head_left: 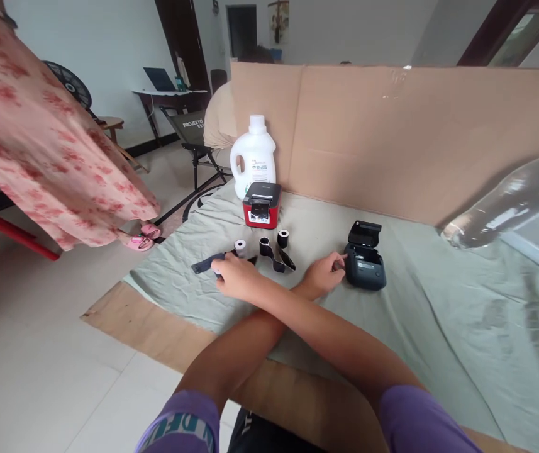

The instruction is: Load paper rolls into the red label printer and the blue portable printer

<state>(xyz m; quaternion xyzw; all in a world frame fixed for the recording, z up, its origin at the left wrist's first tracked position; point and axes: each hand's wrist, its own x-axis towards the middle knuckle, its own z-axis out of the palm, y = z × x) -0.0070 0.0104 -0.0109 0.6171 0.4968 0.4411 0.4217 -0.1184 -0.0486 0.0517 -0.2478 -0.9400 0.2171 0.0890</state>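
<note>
My forearms are crossed. My right hand [237,277], on the left, has its fingers closed around a small roll with a dark strip [202,265] trailing from it on the cloth. A small white roll [240,248] stands just behind that hand. Across to the right, my left hand [322,277] has curled fingers, with a fingertip against the left side of a black label printer [366,270], whose lid [364,234] stands raised. Between the hands lie a partly unwound black roll [269,250] and an upright black roll [283,238] with a white top.
A red and black printer [262,206] stands in front of a white jug [256,154]. A cardboard panel [368,132] borders the back. Clear plastic packaging [509,198] lies at right on the green cloth [429,264]. A person in a floral garment [52,145] is at left.
</note>
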